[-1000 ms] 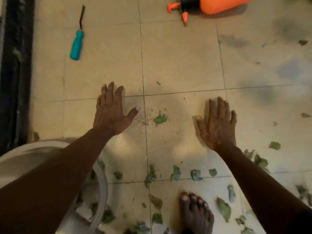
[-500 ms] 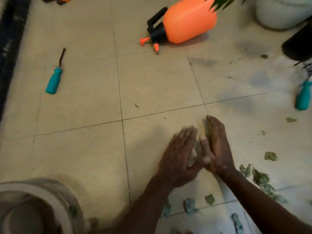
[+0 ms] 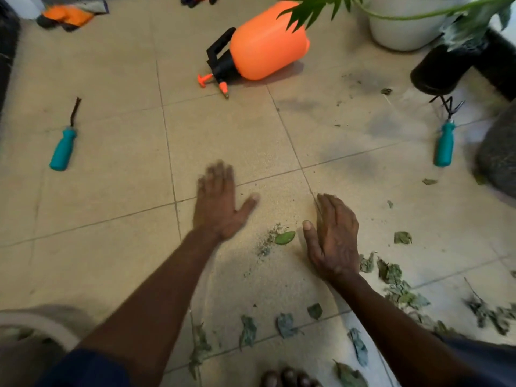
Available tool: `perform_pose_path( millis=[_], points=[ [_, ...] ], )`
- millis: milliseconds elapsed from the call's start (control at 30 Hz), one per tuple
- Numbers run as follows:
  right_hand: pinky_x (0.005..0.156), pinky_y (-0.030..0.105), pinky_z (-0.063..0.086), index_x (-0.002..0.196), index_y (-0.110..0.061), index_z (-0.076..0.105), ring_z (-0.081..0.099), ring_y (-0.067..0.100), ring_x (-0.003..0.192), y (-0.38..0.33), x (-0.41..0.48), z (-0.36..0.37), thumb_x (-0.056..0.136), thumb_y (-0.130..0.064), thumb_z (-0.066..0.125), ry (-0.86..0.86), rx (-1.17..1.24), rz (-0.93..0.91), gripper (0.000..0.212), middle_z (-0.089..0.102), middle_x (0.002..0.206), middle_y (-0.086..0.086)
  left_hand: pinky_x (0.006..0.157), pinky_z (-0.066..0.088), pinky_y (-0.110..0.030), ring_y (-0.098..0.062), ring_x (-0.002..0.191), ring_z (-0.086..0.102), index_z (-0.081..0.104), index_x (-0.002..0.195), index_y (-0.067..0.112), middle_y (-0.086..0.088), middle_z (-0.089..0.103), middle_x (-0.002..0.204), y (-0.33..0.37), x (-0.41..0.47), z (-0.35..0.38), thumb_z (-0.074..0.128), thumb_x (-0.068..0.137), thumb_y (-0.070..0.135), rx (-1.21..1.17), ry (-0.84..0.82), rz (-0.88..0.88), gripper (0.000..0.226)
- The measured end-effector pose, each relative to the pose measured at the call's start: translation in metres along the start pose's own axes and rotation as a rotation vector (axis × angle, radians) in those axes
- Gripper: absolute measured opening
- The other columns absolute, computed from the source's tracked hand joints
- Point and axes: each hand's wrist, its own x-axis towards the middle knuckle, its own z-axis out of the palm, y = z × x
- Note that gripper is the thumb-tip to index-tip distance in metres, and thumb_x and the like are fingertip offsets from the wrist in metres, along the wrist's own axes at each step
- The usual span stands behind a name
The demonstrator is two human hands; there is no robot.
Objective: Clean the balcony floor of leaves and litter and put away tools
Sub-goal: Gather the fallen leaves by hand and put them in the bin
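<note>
Both hands open, gripping nothing: left hand (image 3: 220,205) flat on the floor (image 3: 111,219), right hand (image 3: 333,236) on edge, w/ a small leaf (image 3: 284,237) & crumbs between them. Step looks like hand-sweeping litter into a pile; more leaves (image 3: 396,286) lie right of & nearer than that leaf. Next prob. calls for closing palms on the pile; sprayer (image 3: 259,46) & tools (image 3: 62,148) past it wait.

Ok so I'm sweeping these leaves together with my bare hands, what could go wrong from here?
The left hand and right hand are apart with only a green leaf and crumbs between them, so fine bits may get left behind on the gritty tile floor. Dry leaves behind the right forearm could be scattered by it. The pronged hand rake lies nearby and could scratch a reaching hand.
</note>
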Motion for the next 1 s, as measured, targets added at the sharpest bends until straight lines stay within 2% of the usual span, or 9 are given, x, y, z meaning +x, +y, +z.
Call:
perform_pose_path(
  millis=[100, 167, 233, 333, 400, 467, 600, 833, 1000],
  points=[
    [0.116, 0.057, 0.036, 0.155, -0.009, 0.036, 0.038, 0.028, 0.145, 0.003, 0.001, -0.001, 0.102, -0.056, 0.034, 0.036, 0.129, 0.019, 0.071, 0.037, 0.156, 0.013, 0.129, 0.008, -0.051, -0.020, 0.160, -0.011, 0.004, 0.167, 0.014, -0.011, -0.001, 0.174, 0.072, -0.038, 0.018, 0.027, 0.099, 0.075, -0.118, -0.125, 0.503, 0.095],
    [0.112, 0.056, 0.041, 0.156, -0.009, 0.035, 0.038, 0.027, 0.145, 0.005, 0.001, -0.003, 0.102, -0.052, 0.040, 0.065, 0.223, 0.041, 0.069, 0.034, 0.156, 0.011, 0.128, 0.015, -0.051, -0.017, 0.161, 0.002, 0.022, 0.165, 0.016, -0.008, 0.018, 0.173, 0.091, -0.058, 0.019, 0.041, 0.099, 0.068, -0.260, -0.104, 0.603, 0.087],
    [0.112, 0.055, 0.042, 0.155, -0.008, 0.035, 0.038, 0.027, 0.144, 0.007, 0.000, -0.005, 0.101, -0.051, 0.043, 0.079, 0.262, 0.050, 0.069, 0.034, 0.156, 0.011, 0.129, 0.013, -0.055, -0.021, 0.161, 0.010, 0.036, 0.160, 0.016, -0.008, 0.026, 0.171, 0.082, -0.075, 0.018, 0.039, 0.099, 0.068, -0.302, 0.132, 0.374, 0.081],
    [0.114, 0.053, 0.040, 0.154, -0.009, 0.038, 0.036, 0.026, 0.144, 0.009, 0.001, -0.006, 0.100, -0.057, 0.042, 0.021, 0.227, 0.039, 0.072, 0.035, 0.156, 0.011, 0.127, 0.006, -0.061, -0.031, 0.160, 0.013, 0.042, 0.157, 0.013, -0.014, 0.025, 0.170, 0.049, -0.122, 0.019, 0.027, 0.102, 0.064, -0.260, 0.426, -0.287, 0.077],
    [0.114, 0.052, 0.040, 0.153, -0.009, 0.040, 0.036, 0.025, 0.144, 0.010, 0.000, -0.006, 0.100, -0.058, 0.041, -0.003, 0.199, 0.038, 0.073, 0.036, 0.155, 0.010, 0.126, 0.004, -0.064, -0.037, 0.160, 0.008, 0.036, 0.159, 0.012, -0.018, 0.018, 0.171, 0.038, -0.160, 0.025, 0.022, 0.102, 0.066, -0.245, 0.394, -0.613, 0.080],
    [0.114, 0.051, 0.040, 0.153, -0.010, 0.040, 0.037, 0.025, 0.143, 0.011, -0.001, -0.007, 0.100, -0.058, 0.042, -0.008, 0.201, 0.036, 0.072, 0.036, 0.155, 0.009, 0.126, 0.004, -0.064, -0.040, 0.159, 0.004, 0.025, 0.162, 0.009, -0.022, 0.011, 0.172, 0.044, -0.178, 0.034, 0.019, 0.100, 0.070, -0.188, 0.279, -0.700, 0.088],
    [0.114, 0.048, 0.042, 0.153, -0.012, 0.040, 0.037, 0.019, 0.143, 0.012, -0.002, -0.014, 0.102, -0.057, 0.041, -0.042, 0.244, 0.049, 0.068, 0.035, 0.155, 0.007, 0.128, 0.007, -0.059, -0.037, 0.160, 0.000, 0.011, 0.165, 0.008, -0.019, 0.002, 0.173, 0.093, -0.133, 0.044, 0.019, 0.099, 0.072, -0.117, 0.201, -0.493, 0.093],
    [0.119, 0.054, 0.032, 0.150, -0.013, 0.046, 0.034, 0.024, 0.148, 0.035, -0.052, -0.069, 0.104, -0.046, 0.042, 0.268, 0.054, 0.211, 0.056, 0.040, 0.157, 0.009, 0.129, 0.010, -0.053, -0.026, 0.161, 0.007, 0.035, 0.161, 0.016, -0.010, 0.017, 0.173, 0.197, -0.048, 0.045, 0.023, 0.104, 0.060, -0.523, 0.066, 0.202, 0.073],
    [0.127, 0.060, 0.003, 0.163, -0.013, 0.012, -0.002, 0.037, 0.158, 0.047, -0.085, -0.072, 0.102, -0.066, 0.022, 0.178, -0.162, 0.900, 0.081, 0.003, 0.172, 0.018, 0.128, 0.004, -0.057, -0.033, 0.160, 0.012, 0.053, 0.148, 0.017, -0.014, 0.022, 0.171, 0.144, -0.040, 0.022, 0.030, 0.104, 0.056, -0.383, 0.273, -0.045, 0.063]
  ],
)
